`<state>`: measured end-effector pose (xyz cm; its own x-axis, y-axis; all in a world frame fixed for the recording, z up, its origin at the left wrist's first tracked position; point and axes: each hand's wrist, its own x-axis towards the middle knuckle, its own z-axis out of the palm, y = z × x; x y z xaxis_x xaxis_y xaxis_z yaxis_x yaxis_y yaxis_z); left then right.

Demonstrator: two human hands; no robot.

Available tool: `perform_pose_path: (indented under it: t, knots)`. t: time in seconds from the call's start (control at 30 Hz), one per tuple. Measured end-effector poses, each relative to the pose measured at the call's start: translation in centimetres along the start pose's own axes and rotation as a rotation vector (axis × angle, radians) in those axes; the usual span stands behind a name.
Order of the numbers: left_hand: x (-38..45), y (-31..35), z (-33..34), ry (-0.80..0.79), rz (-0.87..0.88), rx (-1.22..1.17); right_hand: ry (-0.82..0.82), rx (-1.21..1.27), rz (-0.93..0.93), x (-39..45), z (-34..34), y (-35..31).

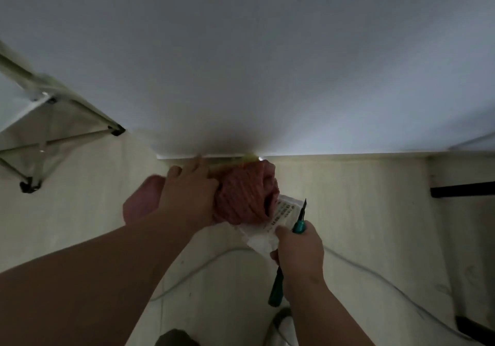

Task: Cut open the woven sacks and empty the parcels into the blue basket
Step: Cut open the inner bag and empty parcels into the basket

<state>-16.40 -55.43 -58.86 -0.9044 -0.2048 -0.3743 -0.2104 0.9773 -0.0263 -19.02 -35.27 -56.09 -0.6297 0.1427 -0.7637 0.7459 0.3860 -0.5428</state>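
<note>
A pink woven sack (pixel 246 193) lies bunched on the pale floor next to the white wall. My left hand (pixel 187 193) grips its gathered end from the left. A white label or parcel with printed text (pixel 270 225) sticks out under the sack's lower right side. My right hand (pixel 297 249) holds a green-handled craft knife (pixel 299 222), blade tip pointing up beside the label, and also pinches the white label's edge. Another pink piece of the sack (pixel 142 198) shows behind my left wrist. The blue basket is not in view.
A folding metal frame with feet (pixel 48 136) stands at the left. A white cable (pixel 375 270) runs across the floor. A black bar (pixel 460 189) and dark furniture edge sit at the right. Dark shoes (pixel 174 339) show at the bottom.
</note>
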Motion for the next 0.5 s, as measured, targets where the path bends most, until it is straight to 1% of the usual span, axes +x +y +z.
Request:
perform_pose_path:
  t: [0.03,0.07,0.13,0.17,0.23,0.27,0.3,0.33,0.37,0.4,0.47,0.5]
  knots:
    - [1.1,-0.4,1.5,0.014,-0.021,-0.006,-0.005,0.006,-0.002,1.4,0.6,0.3]
    - [2.2,-0.8,2.9,-0.006,-0.042,-0.07,-0.006,0.007,-0.008,2.8,1.1,0.7]
    - [3.9,-1.2,5.1,-0.014,-0.09,-0.27,-0.003,-0.008,-0.023,5.1,2.0,1.2]
    - [4.6,-1.0,6.1,-0.012,-0.129,-0.327,-0.004,-0.014,-0.027,6.1,2.4,1.4]
    - [5.5,-0.3,8.4,-0.003,-0.198,-0.339,-0.005,-0.019,-0.025,7.6,3.1,1.8]
    - [5.5,0.2,8.9,-0.033,-0.226,-0.363,-0.003,-0.017,-0.023,8.1,3.4,2.0]
    - [5.7,0.8,10.2,-0.087,-0.24,-0.482,0.002,-0.012,-0.02,8.3,3.7,2.1]
    - [5.7,1.5,11.1,-0.173,-0.243,-0.641,0.009,-0.004,-0.016,8.4,3.8,2.3]
    - [5.3,2.1,11.3,-0.242,-0.227,-0.8,0.019,0.003,-0.012,8.3,3.9,2.4]
    - [5.0,2.5,10.7,-0.278,-0.23,-0.891,0.035,0.011,-0.011,7.9,3.8,2.4]
    - [3.7,2.9,10.2,-0.263,-0.226,-1.028,0.098,0.016,-0.016,6.6,3.2,2.3]
    - [2.8,3.2,9.6,-0.259,-0.193,-1.012,0.137,0.013,-0.016,5.7,2.7,2.2]
